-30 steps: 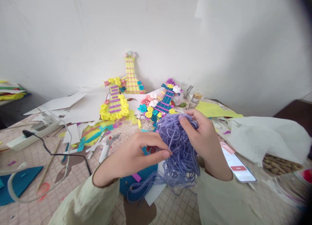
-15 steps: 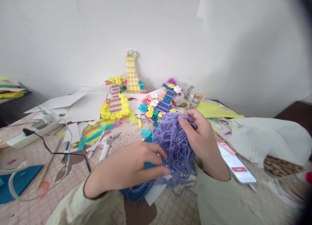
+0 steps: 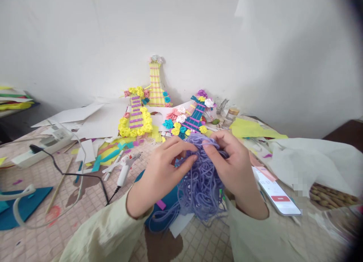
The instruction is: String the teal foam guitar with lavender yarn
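A loose, tangled bundle of purple yarn (image 3: pixel 202 182) hangs between my two hands over the table. My right hand (image 3: pixel 236 165) grips its top right side, thumb in front and fingers behind. At the upper left of the bundle, my left hand (image 3: pixel 167 167) pinches some strands between thumb and fingers. Lower loops of yarn trail down to the left, over a dark teal sheet (image 3: pixel 161 216) and a small white paper piece (image 3: pixel 180 225). A purple strip (image 3: pixel 160 204) lies on the teal sheet.
Paper-flower decorated pieces, one yellow (image 3: pixel 136 116) and one teal (image 3: pixel 194 116), stand at the back. Left are a glue gun (image 3: pixel 124 171), its black cord and a power strip (image 3: pixel 42 152). A phone (image 3: pixel 276 192) and a bag of peanuts (image 3: pixel 330 197) lie right.
My left hand has moved up from the lower left of the yarn to its top, near my right hand. The glue gun and the purple strip now show more fully.
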A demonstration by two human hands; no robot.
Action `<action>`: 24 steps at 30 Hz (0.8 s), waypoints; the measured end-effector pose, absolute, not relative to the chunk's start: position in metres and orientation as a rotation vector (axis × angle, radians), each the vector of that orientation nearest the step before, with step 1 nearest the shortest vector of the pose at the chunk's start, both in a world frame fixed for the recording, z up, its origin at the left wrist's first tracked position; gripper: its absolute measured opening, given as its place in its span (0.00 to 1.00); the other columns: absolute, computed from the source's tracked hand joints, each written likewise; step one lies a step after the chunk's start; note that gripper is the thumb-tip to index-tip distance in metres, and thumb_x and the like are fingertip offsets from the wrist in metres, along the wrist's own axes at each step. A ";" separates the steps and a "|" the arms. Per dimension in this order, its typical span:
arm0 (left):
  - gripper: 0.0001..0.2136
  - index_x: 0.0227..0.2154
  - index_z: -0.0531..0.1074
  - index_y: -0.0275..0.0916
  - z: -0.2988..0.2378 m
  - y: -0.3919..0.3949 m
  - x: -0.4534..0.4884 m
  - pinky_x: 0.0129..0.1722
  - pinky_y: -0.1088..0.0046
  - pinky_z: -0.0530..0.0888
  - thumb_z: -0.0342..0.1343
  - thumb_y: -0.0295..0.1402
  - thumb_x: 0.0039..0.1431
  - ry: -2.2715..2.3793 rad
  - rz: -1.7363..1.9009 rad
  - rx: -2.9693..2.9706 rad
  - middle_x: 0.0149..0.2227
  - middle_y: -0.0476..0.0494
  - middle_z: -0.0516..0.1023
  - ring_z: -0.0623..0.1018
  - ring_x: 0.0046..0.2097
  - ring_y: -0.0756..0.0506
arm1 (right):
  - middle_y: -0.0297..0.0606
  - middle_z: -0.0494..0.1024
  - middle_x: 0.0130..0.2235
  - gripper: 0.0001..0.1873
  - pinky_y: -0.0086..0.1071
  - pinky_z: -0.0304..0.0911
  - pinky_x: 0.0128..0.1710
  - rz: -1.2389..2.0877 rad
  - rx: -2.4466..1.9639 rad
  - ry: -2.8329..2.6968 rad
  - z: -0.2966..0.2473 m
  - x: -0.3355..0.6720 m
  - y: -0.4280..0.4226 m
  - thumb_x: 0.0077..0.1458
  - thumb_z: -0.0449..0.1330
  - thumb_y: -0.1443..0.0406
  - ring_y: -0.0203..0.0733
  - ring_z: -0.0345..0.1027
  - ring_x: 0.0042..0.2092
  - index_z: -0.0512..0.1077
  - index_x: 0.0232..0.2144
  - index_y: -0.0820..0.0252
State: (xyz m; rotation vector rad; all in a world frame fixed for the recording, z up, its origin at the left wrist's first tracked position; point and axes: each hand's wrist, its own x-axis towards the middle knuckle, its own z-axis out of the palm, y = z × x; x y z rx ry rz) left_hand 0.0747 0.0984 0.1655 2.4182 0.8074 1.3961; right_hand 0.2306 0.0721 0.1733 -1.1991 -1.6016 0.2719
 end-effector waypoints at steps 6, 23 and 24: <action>0.03 0.28 0.70 0.37 0.166 0.098 0.075 0.29 0.76 0.67 0.53 0.23 0.53 0.746 1.508 2.468 0.28 0.49 0.70 0.68 0.29 0.53 | 0.29 0.62 0.24 0.06 0.26 0.54 0.24 0.350 -1.194 -1.568 0.174 0.230 0.073 0.54 0.53 0.62 0.31 0.57 0.25 0.61 0.28 0.58; 0.05 0.33 0.68 0.38 0.168 0.096 0.070 0.32 0.73 0.67 0.49 0.25 0.56 0.731 1.497 2.296 0.29 0.48 0.70 0.69 0.31 0.51 | 0.31 0.73 0.28 0.13 0.27 0.57 0.21 0.586 -1.144 -1.491 0.179 0.232 0.069 0.50 0.56 0.64 0.33 0.65 0.25 0.63 0.41 0.55; 0.05 0.34 0.68 0.38 0.168 0.095 0.070 0.31 0.73 0.67 0.50 0.24 0.55 0.711 1.531 2.302 0.30 0.48 0.69 0.69 0.31 0.51 | 0.32 0.73 0.29 0.13 0.27 0.58 0.21 0.575 -1.145 -1.494 0.179 0.232 0.070 0.50 0.56 0.64 0.33 0.65 0.25 0.63 0.41 0.55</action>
